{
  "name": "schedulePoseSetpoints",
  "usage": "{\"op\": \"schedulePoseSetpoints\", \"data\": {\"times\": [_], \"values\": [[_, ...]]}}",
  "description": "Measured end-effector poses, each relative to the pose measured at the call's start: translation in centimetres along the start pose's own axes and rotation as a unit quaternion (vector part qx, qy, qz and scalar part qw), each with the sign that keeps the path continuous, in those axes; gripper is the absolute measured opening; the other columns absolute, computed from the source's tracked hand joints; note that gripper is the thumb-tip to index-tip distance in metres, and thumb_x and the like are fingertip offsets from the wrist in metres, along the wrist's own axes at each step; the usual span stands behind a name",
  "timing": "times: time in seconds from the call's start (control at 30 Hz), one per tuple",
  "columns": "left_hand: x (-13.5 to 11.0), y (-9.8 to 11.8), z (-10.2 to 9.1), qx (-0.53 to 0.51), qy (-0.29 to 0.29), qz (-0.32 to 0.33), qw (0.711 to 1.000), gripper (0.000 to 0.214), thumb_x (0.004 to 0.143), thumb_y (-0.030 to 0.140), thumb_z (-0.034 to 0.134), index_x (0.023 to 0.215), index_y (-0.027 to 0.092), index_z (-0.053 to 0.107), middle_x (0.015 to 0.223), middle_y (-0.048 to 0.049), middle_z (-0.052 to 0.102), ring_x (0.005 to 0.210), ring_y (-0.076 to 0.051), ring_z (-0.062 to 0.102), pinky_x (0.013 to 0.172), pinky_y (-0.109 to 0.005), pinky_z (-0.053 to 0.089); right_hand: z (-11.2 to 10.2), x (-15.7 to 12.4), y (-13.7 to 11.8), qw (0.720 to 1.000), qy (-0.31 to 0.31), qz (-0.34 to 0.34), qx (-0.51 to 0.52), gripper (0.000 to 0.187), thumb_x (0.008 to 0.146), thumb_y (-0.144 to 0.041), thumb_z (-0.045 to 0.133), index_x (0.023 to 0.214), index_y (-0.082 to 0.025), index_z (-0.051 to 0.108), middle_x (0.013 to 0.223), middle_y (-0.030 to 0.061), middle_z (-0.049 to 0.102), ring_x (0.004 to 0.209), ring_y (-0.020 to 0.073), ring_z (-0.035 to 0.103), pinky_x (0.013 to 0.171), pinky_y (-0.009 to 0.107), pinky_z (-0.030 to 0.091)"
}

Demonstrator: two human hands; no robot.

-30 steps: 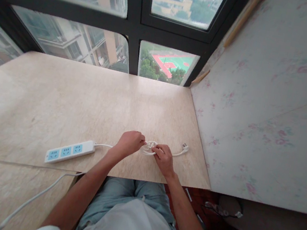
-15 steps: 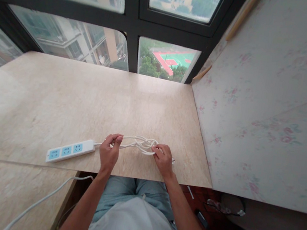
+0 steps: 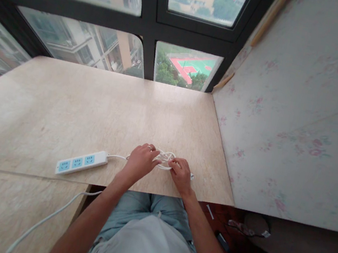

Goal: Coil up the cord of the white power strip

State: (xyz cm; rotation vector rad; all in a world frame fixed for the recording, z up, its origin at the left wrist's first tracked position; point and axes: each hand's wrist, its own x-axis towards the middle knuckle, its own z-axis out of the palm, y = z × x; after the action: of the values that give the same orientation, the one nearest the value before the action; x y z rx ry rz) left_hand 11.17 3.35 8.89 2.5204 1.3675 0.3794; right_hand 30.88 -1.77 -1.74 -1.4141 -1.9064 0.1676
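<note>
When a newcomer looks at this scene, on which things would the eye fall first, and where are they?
Probably first on the white cord, bunched in loops between the left hand and the right hand, near the front of the pale tabletop. Next, perhaps, comes the white power strip with three blue sockets, lying left of both hands. Through the lower window pane beyond, a red-and-green sports court also stands out.

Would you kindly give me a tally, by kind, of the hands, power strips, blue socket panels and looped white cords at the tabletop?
Hands (left hand, right hand): 2
Power strip: 1
Blue socket panels: 3
Looped white cord: 1
Total: 7
</note>
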Motion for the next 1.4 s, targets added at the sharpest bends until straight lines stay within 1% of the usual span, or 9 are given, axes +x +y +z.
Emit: {"op": "schedulePoseSetpoints", "data": {"times": [0.13, 0.3, 0.47, 0.57, 0.73, 0.87, 1.0, 1.2, 1.4], "values": [[0.9, -0.1, 1.0, 0.030, -0.030, -0.045, 0.998, 0.019, 0.089, 0.025, 0.053, 0.086, 0.022, 0.072, 0.087, -0.0083, 0.067, 0.080, -0.021, 0.062, 0.067, -0.030, 0.045, -0.3, 0.1, -0.3, 1.000, -0.001, -0.004, -0.029, 0.022, 0.087, -0.011, 0.055, 0.096, -0.025, 0.069, 0.094, 0.0073, 0.066, 0.093, 0.0211, 0.057, 0.081, 0.037, 0.047], [-0.8, -1.0, 0.5, -0.085, 0.126, -0.062, 0.986, 0.018, 0.091, 0.029, 0.052, 0.088, 0.021, 0.068, 0.088, -0.0060, 0.068, 0.082, -0.018, 0.061, 0.073, -0.029, 0.046, -0.7, 0.6, -1.3, 0.996, 0.005, 0.023, -0.082, 0.021, 0.085, -0.008, 0.057, 0.092, -0.023, 0.070, 0.093, 0.0074, 0.066, 0.091, 0.0211, 0.056, 0.079, 0.035, 0.044], [-3.2, -2.3, -0.1, -0.253, 0.340, -0.203, 0.883, 0.019, 0.086, 0.036, 0.059, 0.087, 0.018, 0.065, 0.084, -0.0035, 0.066, 0.077, -0.015, 0.061, 0.070, -0.027, 0.049, -1.1, 1.8, -1.6, 0.992, -0.036, 0.026, -0.122, 0.022, 0.083, -0.005, 0.056, 0.089, -0.022, 0.070, 0.092, 0.0075, 0.067, 0.090, 0.0223, 0.056, 0.080, 0.036, 0.043], [-4.2, -2.8, 0.6, -0.308, 0.370, -0.261, 0.837, 0.023, 0.084, 0.039, 0.060, 0.090, 0.017, 0.065, 0.085, -0.0034, 0.067, 0.079, -0.016, 0.063, 0.073, -0.027, 0.050, -1.2, 1.9, -1.2, 0.993, -0.056, 0.009, -0.106, 0.022, 0.083, -0.005, 0.057, 0.091, -0.021, 0.069, 0.095, 0.0083, 0.066, 0.093, 0.0234, 0.055, 0.081, 0.037, 0.044], [-5.4, -3.0, 0.4, -0.274, 0.302, -0.262, 0.875, 0.021, 0.084, 0.037, 0.057, 0.087, 0.018, 0.063, 0.081, -0.0028, 0.066, 0.077, -0.017, 0.062, 0.072, -0.028, 0.050, -1.1, 0.7, -0.8, 0.994, -0.064, 0.010, -0.087, 0.021, 0.081, -0.004, 0.058, 0.092, -0.019, 0.068, 0.102, 0.0102, 0.064, 0.100, 0.0240, 0.054, 0.085, 0.037, 0.045], [-5.7, -1.9, -1.8, -0.167, 0.235, -0.154, 0.945, 0.016, 0.084, 0.031, 0.055, 0.084, 0.018, 0.063, 0.091, -0.0065, 0.064, 0.090, -0.020, 0.061, 0.084, -0.035, 0.048, -1.0, -0.1, -0.8, 0.994, -0.063, 0.014, -0.092, 0.022, 0.083, -0.004, 0.056, 0.094, -0.019, 0.067, 0.105, 0.0106, 0.064, 0.102, 0.0235, 0.054, 0.087, 0.037, 0.046], [-5.0, 0.9, -2.7, -0.098, 0.102, -0.079, 0.987, 0.022, 0.088, 0.035, 0.052, 0.096, 0.018, 0.064, 0.096, -0.0080, 0.067, 0.091, -0.021, 0.063, 0.084, -0.034, 0.047, -1.0, -0.1, -1.0, 0.994, -0.068, 0.018, -0.083, 0.027, 0.082, -0.003, 0.053, 0.097, -0.020, 0.066, 0.107, 0.0111, 0.063, 0.105, 0.0239, 0.053, 0.088, 0.038, 0.047], [-2.6, 4.1, -0.4, -0.003, -0.126, -0.105, 0.986, 0.036, 0.092, 0.044, 0.045, 0.098, 0.016, 0.066, 0.089, -0.0124, 0.071, 0.086, -0.027, 0.066, 0.073, -0.035, 0.046, -1.8, -0.1, -0.9, 0.995, -0.086, 0.037, -0.018, 0.044, 0.076, 0.001, 0.048, 0.110, -0.020, 0.065, 0.115, 0.0126, 0.060, 0.111, 0.0251, 0.051, 0.093, 0.043, 0.046], [-1.7, 3.5, 0.5, -0.085, -0.134, -0.114, 0.981, 0.037, 0.095, 0.035, 0.038, 0.079, 0.017, 0.066, 0.081, -0.0095, 0.070, 0.077, -0.022, 0.064, 0.068, -0.030, 0.040, -2.4, 0.2, -0.5, 0.987, -0.048, 0.128, 0.084, 0.029, 0.081, -0.011, 0.052, 0.101, -0.020, 0.070, 0.099, 0.0090, 0.062, 0.096, 0.0211, 0.057, 0.087, 0.037, 0.048]]}}
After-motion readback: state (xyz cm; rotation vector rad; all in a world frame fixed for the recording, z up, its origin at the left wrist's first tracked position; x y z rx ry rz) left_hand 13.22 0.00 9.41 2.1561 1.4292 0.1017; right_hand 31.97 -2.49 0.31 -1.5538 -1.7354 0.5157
